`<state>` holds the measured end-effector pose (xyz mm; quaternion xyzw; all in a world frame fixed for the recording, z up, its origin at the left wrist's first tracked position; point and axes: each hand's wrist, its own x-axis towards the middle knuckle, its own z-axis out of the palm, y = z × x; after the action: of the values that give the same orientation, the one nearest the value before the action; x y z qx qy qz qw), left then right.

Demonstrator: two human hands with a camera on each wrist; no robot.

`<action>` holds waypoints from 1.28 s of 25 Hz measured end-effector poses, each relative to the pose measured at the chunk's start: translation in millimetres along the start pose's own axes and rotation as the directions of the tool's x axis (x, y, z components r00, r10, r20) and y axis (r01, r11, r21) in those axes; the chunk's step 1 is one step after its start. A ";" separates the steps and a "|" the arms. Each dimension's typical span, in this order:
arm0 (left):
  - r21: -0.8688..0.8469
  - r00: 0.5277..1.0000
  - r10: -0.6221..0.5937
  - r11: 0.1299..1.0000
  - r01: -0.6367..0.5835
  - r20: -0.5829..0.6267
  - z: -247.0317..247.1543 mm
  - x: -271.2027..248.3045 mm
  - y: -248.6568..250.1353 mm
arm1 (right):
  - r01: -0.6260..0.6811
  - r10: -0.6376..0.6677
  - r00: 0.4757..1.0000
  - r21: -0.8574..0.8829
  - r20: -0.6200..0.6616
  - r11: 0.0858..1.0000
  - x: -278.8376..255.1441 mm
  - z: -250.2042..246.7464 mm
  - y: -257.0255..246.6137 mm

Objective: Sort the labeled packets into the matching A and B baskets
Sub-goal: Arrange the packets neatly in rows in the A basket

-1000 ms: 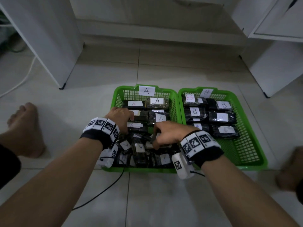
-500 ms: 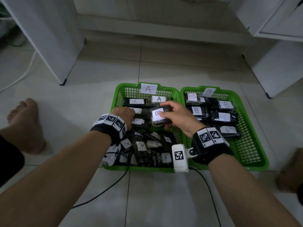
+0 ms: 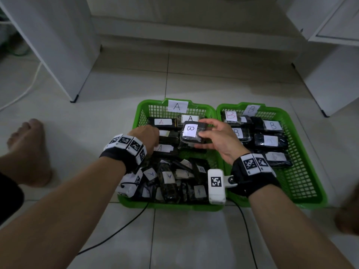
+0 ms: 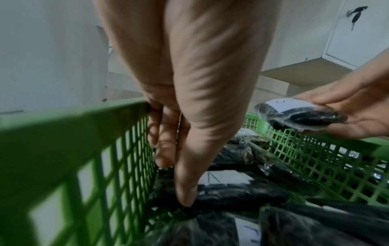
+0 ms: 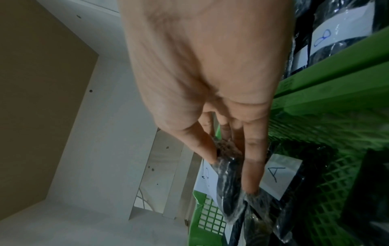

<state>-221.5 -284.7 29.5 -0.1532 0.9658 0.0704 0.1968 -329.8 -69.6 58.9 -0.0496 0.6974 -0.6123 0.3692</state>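
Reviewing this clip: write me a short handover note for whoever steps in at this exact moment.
Right hand: pinches a B packet, held up over the A basket, not yet across.
Left hand: low in the A basket, fingers on a packet labeled A; whether it grips is unclear.
Done: rows of B packets lie in the B basket; A packets sit at the A basket's far end.
Left: drop the held packet in B, then sort the jumbled pile at the A basket's near end.
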 end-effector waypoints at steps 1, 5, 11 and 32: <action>-0.032 1.000 0.013 0.999 -0.013 -0.013 -1.7 0.4 -2.1 | 0.006 -0.006 1.000 -0.007 0.001 1.000 0.3 -0.2 0.1; -0.062 0.997 0.059 0.996 -0.062 -0.044 -6.9 0.8 -3.9 | 0.024 -0.024 1.000 -0.027 -0.018 0.999 2.5 -1.4 2.7; 0.026 0.992 0.122 0.992 -0.122 0.034 2.0 4.1 6.0 | 0.029 -0.029 0.999 -0.006 -0.032 1.000 4.6 -7.1 3.5; -0.046 0.986 0.022 0.998 -0.030 -0.164 -65.1 45.1 -18.2 | 0.064 -0.059 0.997 0.091 -0.054 0.994 9.7 -32.1 2.1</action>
<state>-278.5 -326.7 69.4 -0.1507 0.9786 0.0836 0.1124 -354.5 -47.8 51.9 -0.0380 0.6757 -0.6561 0.3340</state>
